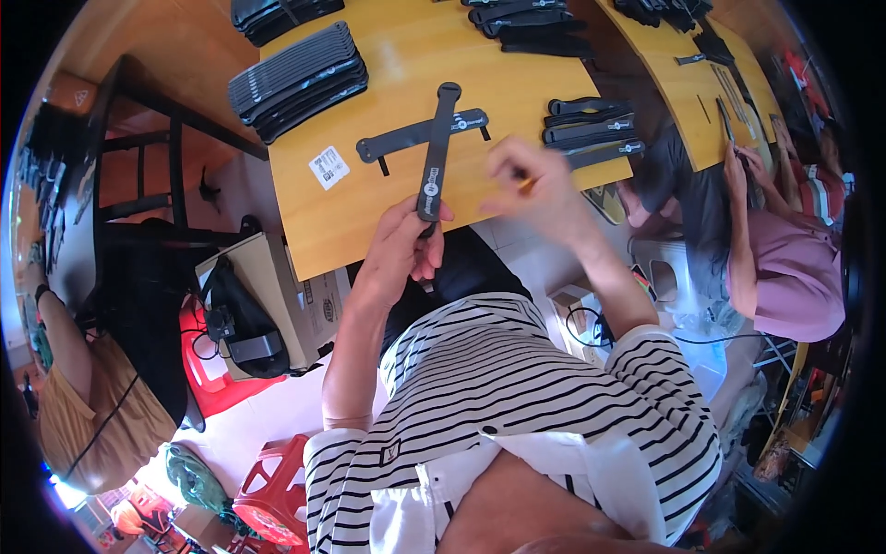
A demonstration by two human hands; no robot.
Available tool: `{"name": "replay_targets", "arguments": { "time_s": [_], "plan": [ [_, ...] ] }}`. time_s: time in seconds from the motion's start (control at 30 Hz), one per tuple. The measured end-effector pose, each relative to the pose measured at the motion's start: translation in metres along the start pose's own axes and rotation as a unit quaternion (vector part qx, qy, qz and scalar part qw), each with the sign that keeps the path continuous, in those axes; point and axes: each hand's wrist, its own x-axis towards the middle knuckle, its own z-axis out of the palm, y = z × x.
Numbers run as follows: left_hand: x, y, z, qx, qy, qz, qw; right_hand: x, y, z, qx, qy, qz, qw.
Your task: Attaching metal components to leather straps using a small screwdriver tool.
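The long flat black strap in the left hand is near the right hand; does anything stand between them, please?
Nothing visible stands between the long flat black strap, held in the left hand, and the blurred right hand; a second flat black strap crosses behind it.

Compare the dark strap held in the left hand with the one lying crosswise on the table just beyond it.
The held strap is gripped at its near end by the left hand; the lying strap rests on the table. The held strap points away from the person, while the lying strap runs sideways. Both are dark, with white print.
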Motion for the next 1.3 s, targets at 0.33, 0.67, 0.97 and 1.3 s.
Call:
{"name": "replay_targets", "arguments": {
  "time_s": [0.33, 0.67, 0.97, 1.3],
  "plan": [
    [0.001, 0.003, 0.014, 0.077, -0.061, -0.007, 0.995, 0.003, -0.005, 0.017, -0.196, -0.074, -0.178, 0.961],
    [0.002, 0.014, 0.025, 0.011, -0.049, 0.012, 0.999, 0.032, 0.015, -0.006, 0.091, 0.095, 0.037, 0.991],
    [-0.063, -0.007, -0.021, -0.075, -0.081, -0.018, 0.994, 0.167, 0.084, -0.164, -0.042, 0.366, -0.006, 0.930],
    [-0.064, -0.053, -0.094, -0.067, 0.210, 0.032, 0.975, 0.128, -0.016, -0.120, -0.295, 0.289, -0.207, 0.887]
  ]
}}
